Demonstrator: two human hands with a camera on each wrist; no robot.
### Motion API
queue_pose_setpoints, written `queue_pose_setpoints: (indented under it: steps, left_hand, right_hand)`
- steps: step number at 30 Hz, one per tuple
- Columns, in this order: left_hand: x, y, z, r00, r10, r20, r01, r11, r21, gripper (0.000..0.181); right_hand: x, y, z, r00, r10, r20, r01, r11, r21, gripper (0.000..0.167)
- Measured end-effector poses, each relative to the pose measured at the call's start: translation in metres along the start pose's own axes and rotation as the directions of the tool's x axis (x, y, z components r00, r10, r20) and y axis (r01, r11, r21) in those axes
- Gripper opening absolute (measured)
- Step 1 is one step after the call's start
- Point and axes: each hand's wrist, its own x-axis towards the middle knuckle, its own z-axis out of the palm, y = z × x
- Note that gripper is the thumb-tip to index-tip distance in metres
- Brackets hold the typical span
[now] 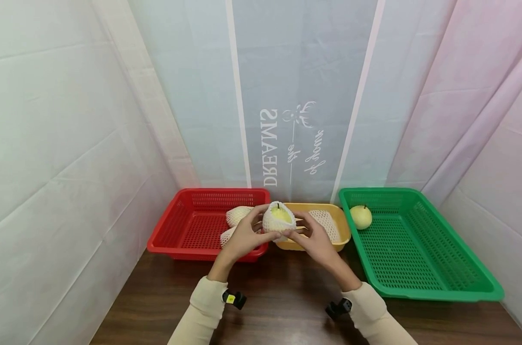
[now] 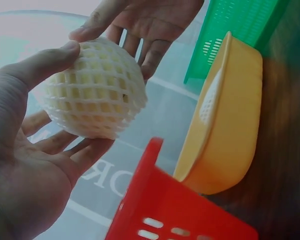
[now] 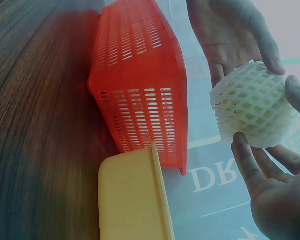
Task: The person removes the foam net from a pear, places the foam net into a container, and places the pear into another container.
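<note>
Two hands, one piece: left hand (image 1: 245,235) and right hand (image 1: 316,242) grasp a round pale-yellow pear (image 1: 281,214) in a white foam-mesh sleeve (image 1: 271,225), thumbs opposing fingers, likely to spread load on soft foam. Stem up, showing through sleeve mouth. Just past right hand: yellow plastic tray (image 1: 345,228) holding white foam mesh (image 1: 323,224). Beyond left hand: red slotted plastic basket (image 1: 194,231), white-meshed rounded items (image 1: 237,216) on its hand side. Farther right of right hand: green slotted plastic basket (image 1: 405,251), bare yellow pear (image 1: 361,217) inside, probably separated by wrapping.
</note>
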Motion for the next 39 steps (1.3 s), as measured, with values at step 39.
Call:
queue_pose_setpoints:
  steps: [39]
  left_hand:
    - [-0.009, -0.014, 0.025, 0.997, 0.055, -0.055, -0.057, 0.998, -0.019, 0.071]
  right_hand:
    - [-0.024, 0.007, -0.021, 0.998, -0.053, 0.038, 0.055, 0.997, -0.055, 0.064]
